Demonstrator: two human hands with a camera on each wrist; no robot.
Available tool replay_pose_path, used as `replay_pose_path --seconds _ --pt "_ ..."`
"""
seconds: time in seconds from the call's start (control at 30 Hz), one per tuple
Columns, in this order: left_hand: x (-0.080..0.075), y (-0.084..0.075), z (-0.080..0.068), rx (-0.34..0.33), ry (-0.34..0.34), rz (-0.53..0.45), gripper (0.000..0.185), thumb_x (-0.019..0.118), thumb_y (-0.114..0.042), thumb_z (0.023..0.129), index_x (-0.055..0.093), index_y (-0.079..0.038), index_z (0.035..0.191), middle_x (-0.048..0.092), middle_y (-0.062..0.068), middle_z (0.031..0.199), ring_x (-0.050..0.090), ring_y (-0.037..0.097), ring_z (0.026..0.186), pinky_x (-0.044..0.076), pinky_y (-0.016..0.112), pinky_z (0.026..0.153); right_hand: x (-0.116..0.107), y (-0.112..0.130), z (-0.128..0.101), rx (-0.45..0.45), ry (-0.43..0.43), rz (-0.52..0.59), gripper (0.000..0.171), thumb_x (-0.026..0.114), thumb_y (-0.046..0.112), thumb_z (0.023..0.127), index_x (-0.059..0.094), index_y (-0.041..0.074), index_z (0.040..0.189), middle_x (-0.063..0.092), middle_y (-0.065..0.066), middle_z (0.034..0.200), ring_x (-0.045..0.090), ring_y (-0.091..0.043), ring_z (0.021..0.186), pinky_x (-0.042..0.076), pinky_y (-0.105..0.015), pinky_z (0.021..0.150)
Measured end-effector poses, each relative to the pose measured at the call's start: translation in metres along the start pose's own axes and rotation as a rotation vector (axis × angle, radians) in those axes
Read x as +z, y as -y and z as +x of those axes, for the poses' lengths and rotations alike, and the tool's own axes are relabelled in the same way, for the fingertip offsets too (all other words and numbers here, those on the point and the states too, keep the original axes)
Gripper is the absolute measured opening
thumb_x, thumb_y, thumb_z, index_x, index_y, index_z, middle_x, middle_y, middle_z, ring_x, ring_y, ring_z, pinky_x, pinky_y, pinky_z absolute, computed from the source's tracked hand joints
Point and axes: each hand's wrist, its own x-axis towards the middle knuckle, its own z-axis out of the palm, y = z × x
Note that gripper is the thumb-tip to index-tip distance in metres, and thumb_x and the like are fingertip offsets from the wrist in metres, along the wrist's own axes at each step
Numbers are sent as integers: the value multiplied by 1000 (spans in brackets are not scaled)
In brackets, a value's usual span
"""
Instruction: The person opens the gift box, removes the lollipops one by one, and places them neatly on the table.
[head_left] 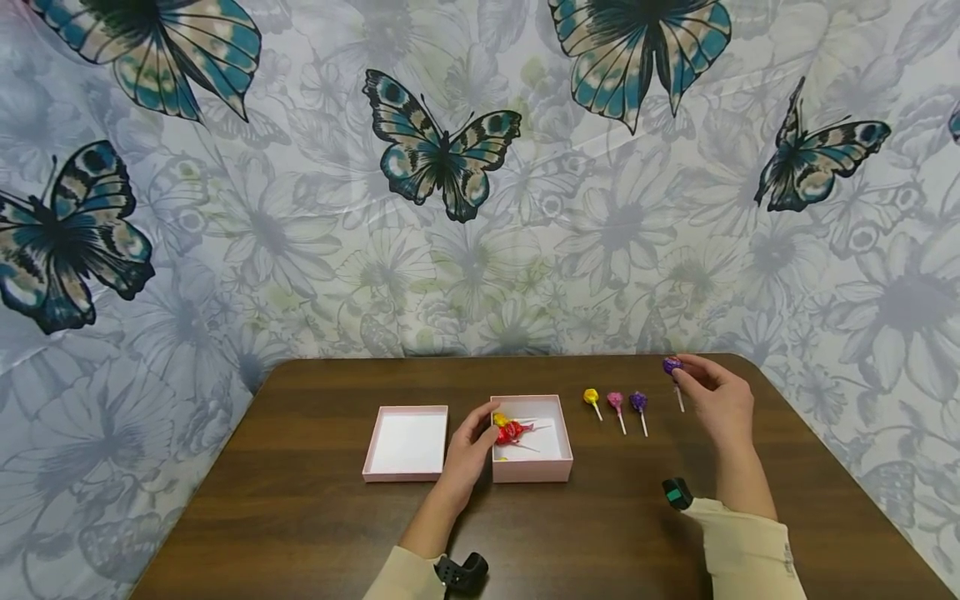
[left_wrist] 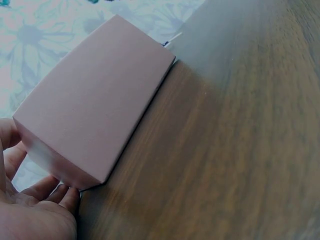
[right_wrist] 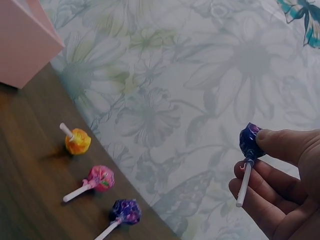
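Observation:
My right hand [head_left: 722, 404] pinches a purple-wrapped lollipop [right_wrist: 250, 142] by its head between thumb and fingers, its white stick pointing down, over the table's far right part. On the left wall of an open pink box [head_left: 532, 471] is my left hand [head_left: 471, 446], its fingers against the outside and its thumb at the rim. Inside that box lie red-wrapped lollipops [head_left: 510, 432] and a yellow one [head_left: 499, 419], partly hidden by the hand. Between box and right hand, a yellow lollipop [head_left: 591, 396], a pink lollipop [head_left: 615, 400] and another purple lollipop [head_left: 638, 402] stand in a row.
A shallow box lid [head_left: 406, 442], white inside with pink edges, lies left of the box on the brown wooden table [head_left: 300, 517]. Behind the table's far edge hangs a cloth with butterflies and flowers [head_left: 480, 275]. Both wrists wear black bands.

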Motion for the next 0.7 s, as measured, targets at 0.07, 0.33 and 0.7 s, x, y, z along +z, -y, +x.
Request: replay_pose_path --seconds 0.07,0.33,0.7 --pt "0 0 0 -9 -2 -5 40 53 -10 102 56 -18 141 45 10 155 36 32 147 27 53 122 1 -5 1 6 -5 -20 37 70 33 93 71 10 122 55 41 76 54 18 73 44 -7 63" --pt "-2 1 1 9 0 -5 40 53 -10 102 56 -17 141 46 11 154 37 33 146 28 53 122 5 -22 5 59 10 -50 39 69 36 94 70 11 124 52 44 76 51 21 74 43 -7 66" --pt "-1 1 1 -3 0 0 40 54 -12 101 56 -18 141 46 10 154 38 32 146 28 53 122 8 -48 8 78 36 -131 38 70 36 93 71 12 124 51 44 75 45 24 72 41 -9 68"
